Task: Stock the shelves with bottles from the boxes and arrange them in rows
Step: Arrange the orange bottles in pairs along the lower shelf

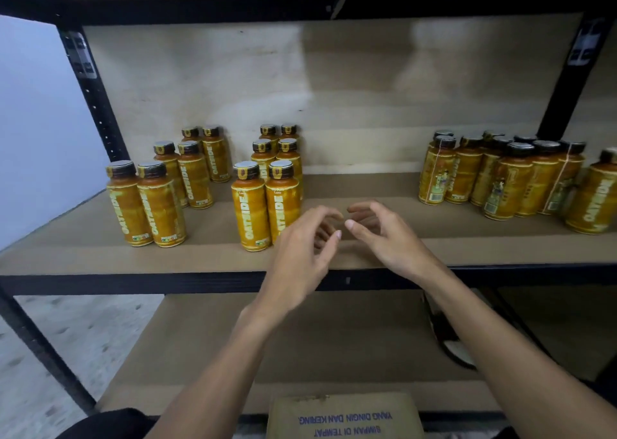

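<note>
Yellow Oatside bottles with dark caps stand on the brown shelf board [100, 251]. A double row of several stands at the left [160, 201], a second double row in the middle [267, 201], and a tighter cluster at the right [500, 178]. My left hand [300, 248] hovers just right of the middle row's front bottle [283, 198], fingers loosely curved, holding nothing. My right hand [384, 231] faces it a few centimetres away, also empty with curved fingers. Between the hands the shelf is bare.
Black metal uprights [90, 87] and a front rail [133, 283] frame the shelf. A lower shelf board [233, 355] lies beneath. The top of a cardboard box with printed text [344, 417] sits at the bottom edge. A dark shoe-like object [447, 335] lies at the lower right.
</note>
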